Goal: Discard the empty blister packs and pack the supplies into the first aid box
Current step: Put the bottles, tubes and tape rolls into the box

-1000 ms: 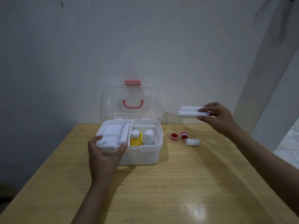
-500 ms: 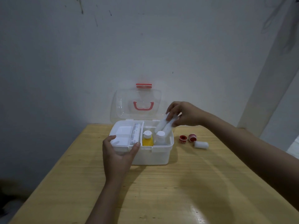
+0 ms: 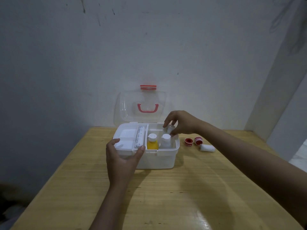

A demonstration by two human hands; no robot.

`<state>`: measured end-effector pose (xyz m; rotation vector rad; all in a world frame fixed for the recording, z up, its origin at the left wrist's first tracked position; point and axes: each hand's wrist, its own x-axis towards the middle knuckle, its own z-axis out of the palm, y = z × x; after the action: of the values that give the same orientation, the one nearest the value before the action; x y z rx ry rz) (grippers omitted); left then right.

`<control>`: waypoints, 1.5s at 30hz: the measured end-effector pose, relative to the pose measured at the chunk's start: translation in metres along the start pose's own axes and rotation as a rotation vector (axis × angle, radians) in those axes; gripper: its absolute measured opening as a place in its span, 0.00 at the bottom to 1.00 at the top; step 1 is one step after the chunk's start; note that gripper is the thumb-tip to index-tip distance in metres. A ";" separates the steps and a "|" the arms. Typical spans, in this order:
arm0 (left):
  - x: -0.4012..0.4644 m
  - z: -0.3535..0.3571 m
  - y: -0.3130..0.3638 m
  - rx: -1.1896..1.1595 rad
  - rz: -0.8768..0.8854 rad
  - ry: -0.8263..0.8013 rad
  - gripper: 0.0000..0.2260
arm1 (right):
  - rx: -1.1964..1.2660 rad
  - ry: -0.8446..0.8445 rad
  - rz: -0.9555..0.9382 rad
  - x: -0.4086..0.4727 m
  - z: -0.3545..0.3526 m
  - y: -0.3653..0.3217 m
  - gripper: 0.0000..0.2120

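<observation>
The white first aid box [image 3: 157, 161] stands open on the wooden table [image 3: 182, 196], its clear lid [image 3: 142, 98] with a red handle upright. Inside are a yellow bottle [image 3: 152, 143], a white bottle [image 3: 165, 142] and a printed bandage roll [image 3: 140, 136] lying in the inner tray. My left hand [image 3: 123, 161] grips the box's front left edge. My right hand [image 3: 181, 122] hovers over the back right corner, fingers pinched on the tops of two white bandage rolls [image 3: 169, 128] standing down into the box.
Two red-cored tape rolls [image 3: 188, 141] [image 3: 198, 140] and a small white gauze roll [image 3: 207, 148] lie on the table right of the box. A wall rises directly behind the table. A pillar stands at the right.
My right hand carried the two white rolls from above the right of the table to the box and lowered them into its back right corner. My left hand stayed on the box.
</observation>
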<state>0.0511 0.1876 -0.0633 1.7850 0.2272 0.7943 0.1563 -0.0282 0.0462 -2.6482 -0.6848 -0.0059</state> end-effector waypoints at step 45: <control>0.002 0.001 0.000 0.005 -0.014 -0.022 0.34 | -0.027 0.101 0.212 -0.049 0.046 0.081 0.22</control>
<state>0.0526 0.1876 -0.0624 1.7940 0.2272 0.7639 0.1470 -0.0982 -0.0316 -2.7116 -0.3714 -0.0891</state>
